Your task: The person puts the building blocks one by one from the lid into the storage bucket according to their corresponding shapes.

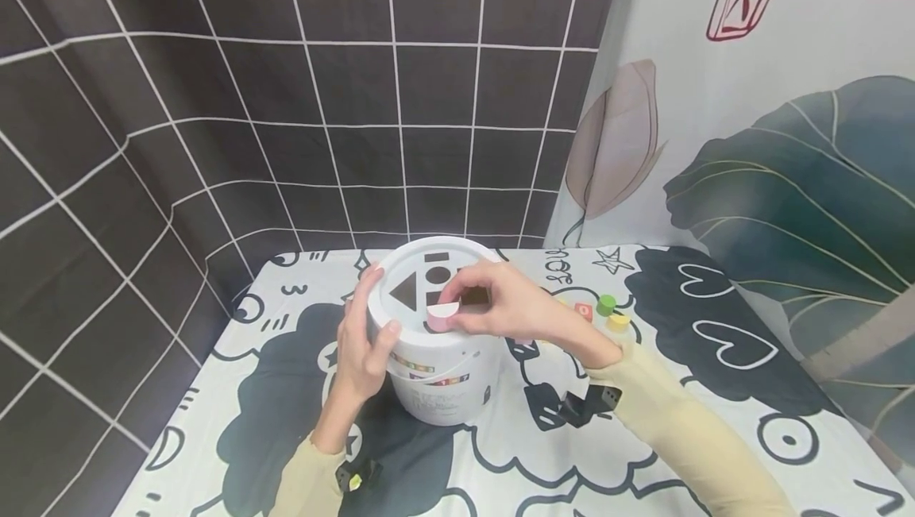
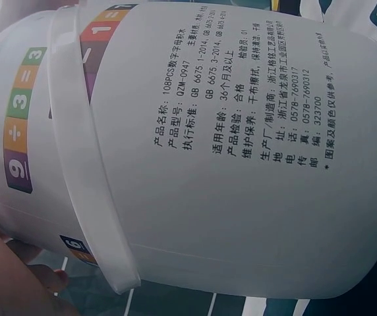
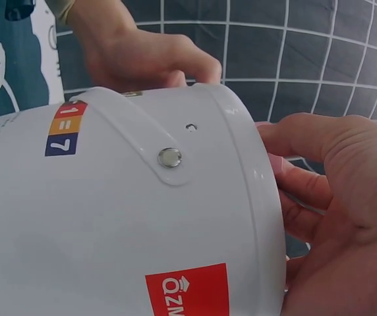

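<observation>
A white bucket (image 1: 436, 402) with a shape-sorter lid (image 1: 398, 260) stands upright on the patterned cloth. Triangle, round and rectangular holes show in the lid. My right hand (image 1: 506, 299) pinches a pink, half-round block (image 1: 441, 318) over the lid's near side; the block's underside and the hole beneath it are hidden. My left hand (image 1: 363, 342) grips the lid's left rim, thumb on the near side. In the right wrist view, right-hand fingers (image 3: 307, 186) are by the lid, which hides the block. Only part of the left hand (image 2: 10, 273) shows in the left wrist view.
To the right of the bucket lie several small blocks, including a green block (image 1: 607, 305), a yellow block (image 1: 618, 323) and a red block (image 1: 583, 310), partly behind my right forearm. The bucket's white handle (image 2: 93, 164) hangs down its near side. A dark gridded curtain (image 1: 343, 104) rises behind.
</observation>
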Tool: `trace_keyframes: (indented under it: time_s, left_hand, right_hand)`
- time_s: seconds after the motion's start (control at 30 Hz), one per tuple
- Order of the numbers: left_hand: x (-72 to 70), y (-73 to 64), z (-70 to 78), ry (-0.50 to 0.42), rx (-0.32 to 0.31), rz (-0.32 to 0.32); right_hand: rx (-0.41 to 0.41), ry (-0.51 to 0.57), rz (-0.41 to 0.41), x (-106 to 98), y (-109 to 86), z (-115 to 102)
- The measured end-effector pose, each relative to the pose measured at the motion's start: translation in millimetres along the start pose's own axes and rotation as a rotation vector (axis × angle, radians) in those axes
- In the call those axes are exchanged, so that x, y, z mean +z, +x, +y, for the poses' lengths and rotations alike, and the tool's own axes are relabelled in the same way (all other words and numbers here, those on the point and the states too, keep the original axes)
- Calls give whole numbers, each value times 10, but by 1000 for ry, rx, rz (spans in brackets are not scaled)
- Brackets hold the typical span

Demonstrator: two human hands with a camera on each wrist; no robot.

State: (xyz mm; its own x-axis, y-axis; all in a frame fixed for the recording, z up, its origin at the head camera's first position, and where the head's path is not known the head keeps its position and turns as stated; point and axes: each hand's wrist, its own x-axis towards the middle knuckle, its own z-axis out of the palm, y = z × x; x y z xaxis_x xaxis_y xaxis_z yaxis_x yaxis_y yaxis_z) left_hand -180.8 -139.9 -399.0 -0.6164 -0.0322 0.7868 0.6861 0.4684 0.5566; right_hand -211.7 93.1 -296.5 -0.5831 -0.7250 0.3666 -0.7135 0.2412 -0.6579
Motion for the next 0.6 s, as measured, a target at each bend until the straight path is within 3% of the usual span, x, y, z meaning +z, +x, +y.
trace_keyframes:
  time_s: [0.6]
  left_hand:
    - [5, -13, 10, -17, -9, -8]
  right_hand:
    - [-48, -49, -11, 22, -18, 30]
